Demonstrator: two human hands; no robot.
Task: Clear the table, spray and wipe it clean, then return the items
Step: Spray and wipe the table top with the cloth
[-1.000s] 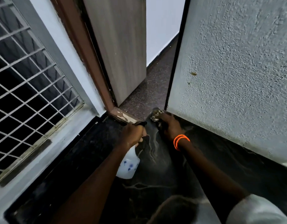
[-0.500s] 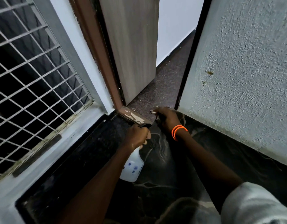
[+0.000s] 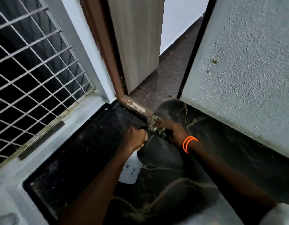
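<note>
Glossy veined stone table (image 3: 181,184)

The left hand (image 3: 134,138) hides the spray bottle's (image 3: 130,169) head, and the rag (image 3: 155,125) is blurred.

Up and to the left of the hands stood a window with a white metal grid grille (image 3: 34,75), dark behind its bars, set in a pale grey painted sill (image 3: 47,132). Straight beyond the hands rose a brown wooden door frame (image 3: 106,51) whose foot showed chipped, flaking paint, and just right of it a light wood-grain door panel (image 3: 137,41) stood ajar. Past the door ran a dark speckled stone floor (image 3: 169,78) along a white wall. Right of the hands stretched a rough-textured pale grey plastered wall (image 3: 247,65) with two small brownish spots.
</note>
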